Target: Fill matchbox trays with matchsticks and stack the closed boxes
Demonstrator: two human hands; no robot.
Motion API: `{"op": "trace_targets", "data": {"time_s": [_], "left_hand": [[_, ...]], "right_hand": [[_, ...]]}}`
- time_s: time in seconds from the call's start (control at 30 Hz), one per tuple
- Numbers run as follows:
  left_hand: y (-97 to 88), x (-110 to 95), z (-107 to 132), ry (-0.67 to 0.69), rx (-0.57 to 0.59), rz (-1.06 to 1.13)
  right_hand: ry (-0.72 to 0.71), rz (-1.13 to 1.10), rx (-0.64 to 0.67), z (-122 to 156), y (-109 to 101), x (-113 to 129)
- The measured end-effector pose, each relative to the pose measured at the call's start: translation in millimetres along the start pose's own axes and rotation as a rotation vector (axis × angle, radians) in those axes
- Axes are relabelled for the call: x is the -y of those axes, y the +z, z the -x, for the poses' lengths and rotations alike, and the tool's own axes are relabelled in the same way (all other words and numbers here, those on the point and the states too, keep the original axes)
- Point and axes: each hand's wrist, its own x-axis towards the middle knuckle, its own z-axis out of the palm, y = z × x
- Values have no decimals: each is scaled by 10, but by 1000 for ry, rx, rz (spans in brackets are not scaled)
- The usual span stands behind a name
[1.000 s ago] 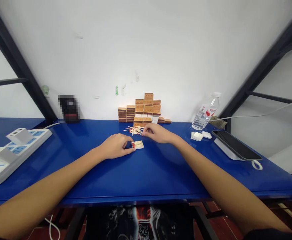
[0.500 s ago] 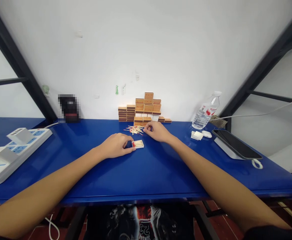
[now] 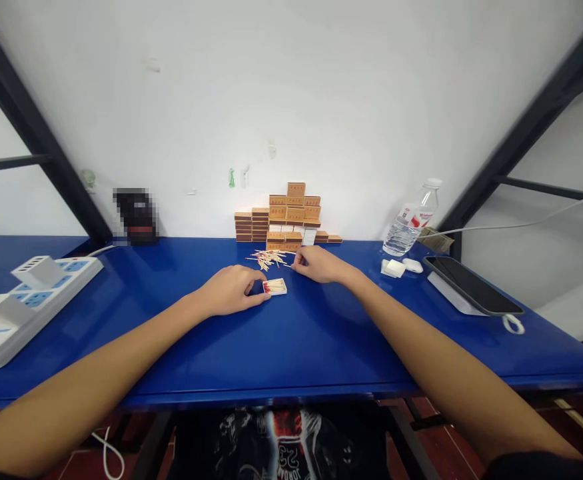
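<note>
A small white matchbox tray [image 3: 282, 291] with red-tipped matches in it lies on the blue table. My left hand [image 3: 231, 291] grips its left end between thumb and fingers. Beyond the tray lies a loose pile of matches [image 3: 267, 259]. My right hand [image 3: 318, 264] is just to the right of that pile, its thumb and index finger pinched on a match [image 3: 288, 266] that points left. Behind the pile, stacked matchboxes [image 3: 295, 213] stand against the wall, brown and orange, some showing white sides.
A white power strip [image 3: 71, 283] with plugs lies at the left. On the right are a water bottle [image 3: 411, 223], a white earphone case [image 3: 395, 268], and a phone [image 3: 471, 285] propped on a white stand. A dark pixelated item [image 3: 137, 217] stands at the back left.
My right hand has drawn slightly to the right, away from the match pile, with a match now showing at its fingertips. My left hand stays on the tray.
</note>
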Motion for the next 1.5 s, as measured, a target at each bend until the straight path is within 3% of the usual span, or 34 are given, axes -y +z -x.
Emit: {"op": "trace_targets", "data": {"time_s": [0.2, 0.47, 0.7, 0.83, 0.97, 1.03, 1.2, 1.33, 1.5], "left_hand": [[0, -7, 0, 0, 1, -1], [8, 6, 7, -14, 11, -4], [4, -2, -2, -9, 11, -10], [5, 2, -7, -11, 11, -16], [9, 8, -2, -14, 11, -38], [10, 6, 0, -19, 12, -35], [5, -5, -3, -19, 16, -14], [-3, -1, 0, -17, 20, -10], [-5, 3, -2, -15, 20, -5]], "right_hand": [[-37, -96, -107, -12, -45, -78], [-278, -48, 71, -13, 94, 26], [-104, -65, 126, -13, 49, 35], [-169, -206, 128, 56, -15, 141], [-225, -235, 213, 109, 13, 279], [-212, -229, 155, 90, 52, 266], [-42, -105, -225, -90, 168, -26], [-55, -90, -162, -214, 260, -168], [-82, -11, -57, -191, 249, -80]]}}
